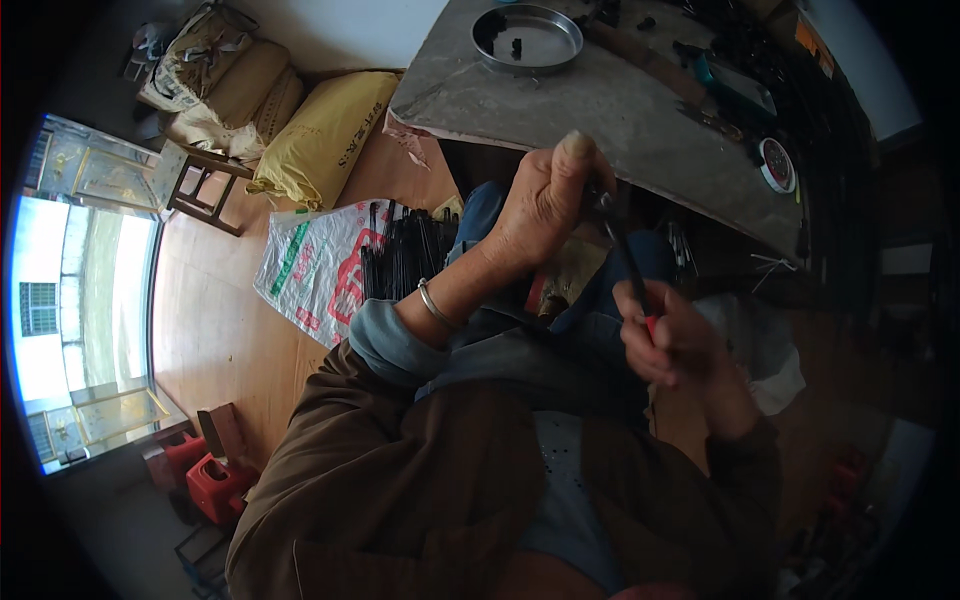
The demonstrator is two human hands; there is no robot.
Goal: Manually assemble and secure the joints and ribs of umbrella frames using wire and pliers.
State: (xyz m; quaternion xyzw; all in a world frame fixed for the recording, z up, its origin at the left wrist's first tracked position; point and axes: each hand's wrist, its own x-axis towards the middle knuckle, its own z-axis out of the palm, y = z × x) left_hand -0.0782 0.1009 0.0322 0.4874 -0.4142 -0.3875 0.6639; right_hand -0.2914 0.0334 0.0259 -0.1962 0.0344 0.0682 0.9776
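My left hand (560,195) is raised over my lap, near the table's front edge. Its fingers are curled closed with the thumb on top, and whatever they grip is hidden. My right hand (665,335), a little blurred, is wrapped round a slim black-handled tool (632,265) with red at its grip. The tool slants up to the left, and its metal end lies right beside my left hand. I cannot tell whether that end touches what the left hand grips. Several long thin black rods (408,248) lie bundled on a printed white sack (318,258) left of my knees.
The grey table (440,85) ahead bears a round metal tray (545,45) with small black pieces, a teal container (735,85), a small round dish (777,165) and dark clutter. A yellow sack (325,140), a wooden stool (205,185) and red plastic stools (215,485) stand to the left.
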